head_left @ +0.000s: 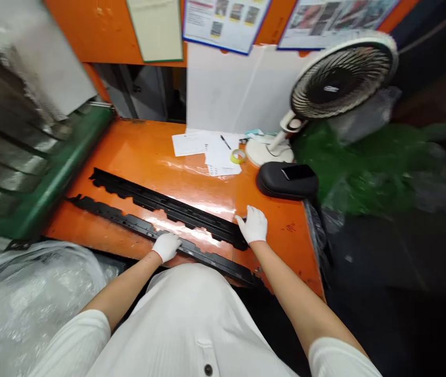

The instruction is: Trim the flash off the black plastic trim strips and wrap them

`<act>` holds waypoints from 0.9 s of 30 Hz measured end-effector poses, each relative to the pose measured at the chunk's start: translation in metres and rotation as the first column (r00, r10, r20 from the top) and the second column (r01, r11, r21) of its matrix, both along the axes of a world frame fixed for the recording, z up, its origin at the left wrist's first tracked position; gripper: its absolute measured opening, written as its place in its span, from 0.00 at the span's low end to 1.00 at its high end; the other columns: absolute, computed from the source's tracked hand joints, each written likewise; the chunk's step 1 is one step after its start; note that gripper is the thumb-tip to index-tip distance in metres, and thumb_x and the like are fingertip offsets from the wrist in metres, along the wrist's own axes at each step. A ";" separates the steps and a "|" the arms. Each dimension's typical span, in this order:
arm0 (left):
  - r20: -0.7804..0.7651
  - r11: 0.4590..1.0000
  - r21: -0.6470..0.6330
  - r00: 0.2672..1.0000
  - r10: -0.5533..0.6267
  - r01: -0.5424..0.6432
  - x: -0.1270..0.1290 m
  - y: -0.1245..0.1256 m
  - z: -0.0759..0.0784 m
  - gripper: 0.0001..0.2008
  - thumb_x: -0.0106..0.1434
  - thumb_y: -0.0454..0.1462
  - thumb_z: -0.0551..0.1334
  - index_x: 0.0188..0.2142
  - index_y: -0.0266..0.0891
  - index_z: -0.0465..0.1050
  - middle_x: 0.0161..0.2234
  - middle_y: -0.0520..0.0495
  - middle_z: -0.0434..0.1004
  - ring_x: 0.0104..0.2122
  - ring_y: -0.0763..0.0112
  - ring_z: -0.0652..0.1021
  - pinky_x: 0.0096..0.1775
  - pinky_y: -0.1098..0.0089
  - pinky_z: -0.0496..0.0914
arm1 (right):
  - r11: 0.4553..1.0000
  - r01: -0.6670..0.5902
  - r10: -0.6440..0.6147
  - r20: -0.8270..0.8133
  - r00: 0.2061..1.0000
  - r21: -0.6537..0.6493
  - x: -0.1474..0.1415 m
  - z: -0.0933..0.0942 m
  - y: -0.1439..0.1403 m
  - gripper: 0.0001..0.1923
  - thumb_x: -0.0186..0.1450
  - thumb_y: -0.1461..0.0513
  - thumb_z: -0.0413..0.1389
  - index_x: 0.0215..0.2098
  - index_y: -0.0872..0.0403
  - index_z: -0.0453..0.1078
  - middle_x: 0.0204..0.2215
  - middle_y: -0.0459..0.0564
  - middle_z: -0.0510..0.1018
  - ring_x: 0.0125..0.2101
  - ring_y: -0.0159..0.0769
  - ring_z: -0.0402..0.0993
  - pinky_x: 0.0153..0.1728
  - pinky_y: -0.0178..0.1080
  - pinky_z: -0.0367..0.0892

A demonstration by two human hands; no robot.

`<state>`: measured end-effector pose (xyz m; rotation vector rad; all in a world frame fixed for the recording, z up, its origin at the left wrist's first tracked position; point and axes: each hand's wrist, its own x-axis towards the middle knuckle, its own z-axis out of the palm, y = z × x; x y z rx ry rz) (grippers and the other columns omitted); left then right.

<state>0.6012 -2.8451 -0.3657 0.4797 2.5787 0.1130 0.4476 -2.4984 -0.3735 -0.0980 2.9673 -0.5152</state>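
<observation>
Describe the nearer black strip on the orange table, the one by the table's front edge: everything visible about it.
The nearer black strip is a long, thin, flat part, plastic by its look, with a notched, stepped outline. It lies flat on the orange table, running diagonally from far left to near right, roughly parallel to a second black strip behind it and apart from it. The gloved left hand rests on its middle. The gloved right hand touches the other strip's end, not this one.

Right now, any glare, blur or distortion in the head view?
Head view: glare streaks on the orange table beside the black strips; edges smeared, worst at the green heap on the right; wide-angle bowing toward the corners; both hands fairly sharp.
</observation>
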 end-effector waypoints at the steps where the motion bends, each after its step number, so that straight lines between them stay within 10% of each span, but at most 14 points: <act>1: -0.001 1.000 0.012 1.000 0.005 -0.005 0.004 0.002 -0.001 0.14 0.70 0.31 0.62 0.49 0.36 0.87 0.50 0.32 0.85 0.51 0.47 0.83 0.53 0.54 0.76 | 0.995 -0.101 0.101 0.018 0.995 -0.012 0.002 -0.003 -0.011 0.30 0.75 0.52 0.57 0.69 0.62 0.70 0.67 0.73 0.74 0.68 0.62 0.67 0.68 0.54 0.59; 10: -0.134 0.993 0.119 0.991 0.016 0.000 0.026 -0.007 -0.007 0.23 0.69 0.32 0.66 0.63 0.43 0.80 0.42 0.38 0.85 0.44 0.52 0.83 0.46 0.58 0.75 | 0.794 -0.567 0.600 0.440 0.669 -0.220 0.024 -0.016 -0.076 0.27 0.63 0.64 0.58 0.60 0.50 0.82 0.53 0.53 0.88 0.55 0.50 0.85 0.60 0.46 0.76; 14: -0.400 0.973 0.149 0.911 -0.103 0.176 0.040 -0.015 -0.014 0.31 0.68 0.30 0.64 0.70 0.40 0.73 0.40 0.37 0.84 0.47 0.54 0.81 0.56 0.55 0.74 | 0.807 -0.430 0.575 0.371 0.730 -0.404 0.066 -0.027 -0.057 0.37 0.61 0.57 0.56 0.68 0.41 0.77 0.61 0.46 0.84 0.65 0.53 0.78 0.67 0.51 0.72; 18: -0.632 0.971 0.113 0.769 -0.092 0.209 0.056 -0.027 -0.020 0.31 0.71 0.30 0.59 0.71 0.50 0.74 0.62 0.39 0.80 0.69 0.51 0.72 0.70 0.47 0.64 | 0.821 -0.423 0.559 0.391 0.731 -0.383 0.093 -0.026 -0.033 0.38 0.53 0.52 0.58 0.64 0.28 0.78 0.55 0.41 0.87 0.63 0.61 0.79 0.59 0.60 0.79; 27: -0.693 0.985 0.139 0.721 0.022 0.104 0.082 -0.035 -0.046 0.31 0.74 0.27 0.53 0.69 0.53 0.77 0.64 0.40 0.79 0.69 0.55 0.73 0.70 0.49 0.66 | 0.750 -0.539 0.660 0.374 0.651 -0.385 0.112 -0.021 -0.025 0.32 0.59 0.45 0.59 0.58 0.45 0.82 0.61 0.50 0.84 0.63 0.58 0.79 0.69 0.54 0.72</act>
